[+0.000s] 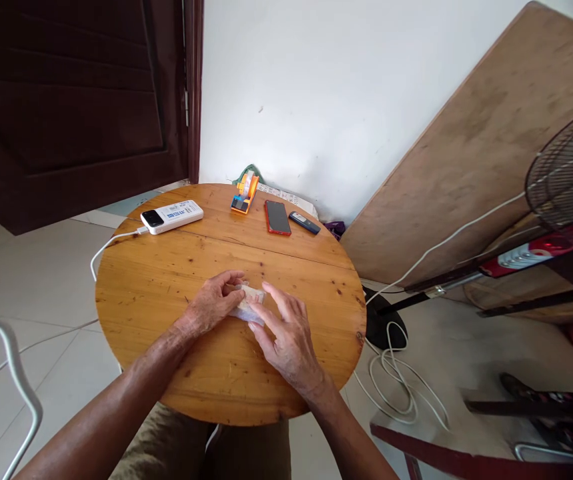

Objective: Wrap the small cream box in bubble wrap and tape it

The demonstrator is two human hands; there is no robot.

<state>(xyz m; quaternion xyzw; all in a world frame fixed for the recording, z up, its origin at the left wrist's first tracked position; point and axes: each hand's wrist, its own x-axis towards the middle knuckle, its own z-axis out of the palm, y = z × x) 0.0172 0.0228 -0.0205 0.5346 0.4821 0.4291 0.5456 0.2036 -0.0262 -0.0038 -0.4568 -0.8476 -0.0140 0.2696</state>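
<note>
Both my hands rest in the middle of a round wooden table (pixel 166 280). Between them lies a small pale packet (pixel 249 303), seemingly clear plastic with something beige inside. My left hand (pixel 213 303) pinches the packet's left end with curled fingers. My right hand (pixel 286 333) lies over its right side, fingers stretched and pressing down on it.
At the table's far side lie a white power bank (pixel 172 216) with a white cable, an orange tape dispenser (pixel 245 192), a red-edged phone (pixel 277 217) and a small dark device (pixel 305 223). A fan (pixel 571 180), a leaning board and loose cables stand to the right; a white chair frame is at left.
</note>
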